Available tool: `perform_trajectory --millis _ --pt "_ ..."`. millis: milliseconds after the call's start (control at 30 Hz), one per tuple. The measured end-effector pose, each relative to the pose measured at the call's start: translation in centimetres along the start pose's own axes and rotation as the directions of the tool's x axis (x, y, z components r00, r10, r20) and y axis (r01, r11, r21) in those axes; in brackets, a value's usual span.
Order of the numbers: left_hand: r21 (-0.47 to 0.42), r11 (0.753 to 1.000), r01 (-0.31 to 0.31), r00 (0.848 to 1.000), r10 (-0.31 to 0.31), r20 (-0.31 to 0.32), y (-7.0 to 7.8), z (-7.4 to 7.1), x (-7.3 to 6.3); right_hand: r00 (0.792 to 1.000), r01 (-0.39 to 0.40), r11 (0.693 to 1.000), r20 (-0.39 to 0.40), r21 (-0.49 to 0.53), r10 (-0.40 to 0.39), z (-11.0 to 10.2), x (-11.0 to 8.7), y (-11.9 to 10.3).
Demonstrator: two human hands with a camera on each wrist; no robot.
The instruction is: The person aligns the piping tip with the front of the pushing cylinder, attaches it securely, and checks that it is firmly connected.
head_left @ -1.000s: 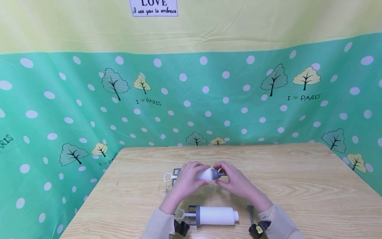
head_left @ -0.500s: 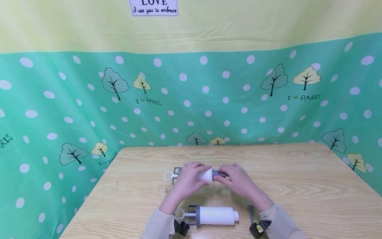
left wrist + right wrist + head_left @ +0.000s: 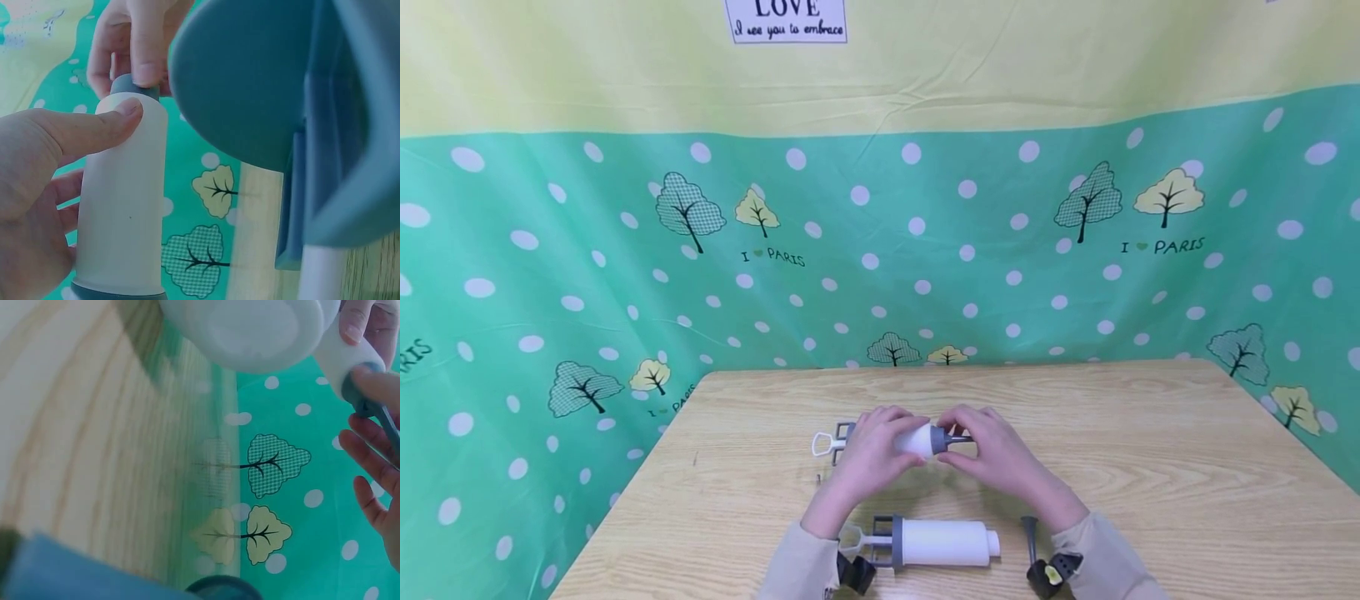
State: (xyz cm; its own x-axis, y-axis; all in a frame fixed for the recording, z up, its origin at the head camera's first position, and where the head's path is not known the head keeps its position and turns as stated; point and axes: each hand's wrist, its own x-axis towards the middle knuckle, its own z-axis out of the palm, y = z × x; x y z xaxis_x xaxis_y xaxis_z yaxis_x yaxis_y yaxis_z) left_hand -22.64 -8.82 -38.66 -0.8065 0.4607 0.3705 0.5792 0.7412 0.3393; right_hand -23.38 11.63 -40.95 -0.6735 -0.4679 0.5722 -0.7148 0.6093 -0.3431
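Observation:
My left hand (image 3: 874, 457) grips the white barrel (image 3: 914, 442) of an icing syringe, holding it sideways over the table. In the left wrist view the thumb lies along the barrel (image 3: 122, 200) near its capped end. The syringe's white pull ring (image 3: 822, 445) sticks out to the left. At the other end, the right hand (image 3: 996, 454) pinches the grey nozzle cap (image 3: 938, 440), whose thin spout (image 3: 961, 438) points right. The right wrist view shows the thumb on the cap (image 3: 356, 394), with the other fingers below beside the spout (image 3: 387, 428).
A second icing syringe (image 3: 946, 542) lies on the wooden table (image 3: 1165, 467) in front, between the forearms. A loose grey nozzle (image 3: 1031, 537) lies right of it, by the right wrist camera (image 3: 1043, 577). A small grey piece (image 3: 819, 478) is left of the left hand.
The right hand's fingers close further over the cap half a second ago, then shift back, showing more of the cap and spout. The left hand and the syringe barrel stay in place.

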Motion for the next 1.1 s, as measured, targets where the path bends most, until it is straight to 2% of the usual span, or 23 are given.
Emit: perform_trajectory --millis 167,400,467,667,767,933,1100 --pt "-0.015 1.0 -0.002 1.0 0.002 0.002 0.21 -0.11 -0.04 0.999 -0.037 0.999 0.018 -0.02 0.037 -0.01 -0.16 0.16" --pt "0.001 1.0 -0.012 1.0 0.012 0.01 0.41 -0.21 -0.02 0.992 -0.1 0.989 0.069 -0.109 0.108 -0.02 -0.16 0.24" --pt "0.004 1.0 -0.007 1.0 0.007 0.01 0.38 -0.21 -0.02 0.993 -0.088 0.99 0.068 -0.109 0.096 -0.06 -0.13 0.26" --pt "-0.002 1.0 -0.005 1.0 0.005 0.007 0.2 -0.12 -0.02 0.999 0.031 0.999 0.016 -0.026 -0.031 -0.07 -0.03 0.34" --pt "-0.006 1.0 -0.004 1.0 0.004 0.009 0.17 -0.05 -0.02 0.998 0.064 0.998 -0.008 0.014 -0.064 0.04 0.02 0.31" --pt "-0.007 1.0 -0.005 1.0 0.005 0.008 0.16 0.07 -0.06 0.998 0.063 0.998 -0.016 0.025 -0.063 0.06 0.01 0.22" --pt "-0.006 1.0 -0.007 1.0 0.007 0.007 0.28 0.0 -0.12 1.0 0.008 1.0 0.005 0.005 -0.008 0.01 -0.16 0.15"
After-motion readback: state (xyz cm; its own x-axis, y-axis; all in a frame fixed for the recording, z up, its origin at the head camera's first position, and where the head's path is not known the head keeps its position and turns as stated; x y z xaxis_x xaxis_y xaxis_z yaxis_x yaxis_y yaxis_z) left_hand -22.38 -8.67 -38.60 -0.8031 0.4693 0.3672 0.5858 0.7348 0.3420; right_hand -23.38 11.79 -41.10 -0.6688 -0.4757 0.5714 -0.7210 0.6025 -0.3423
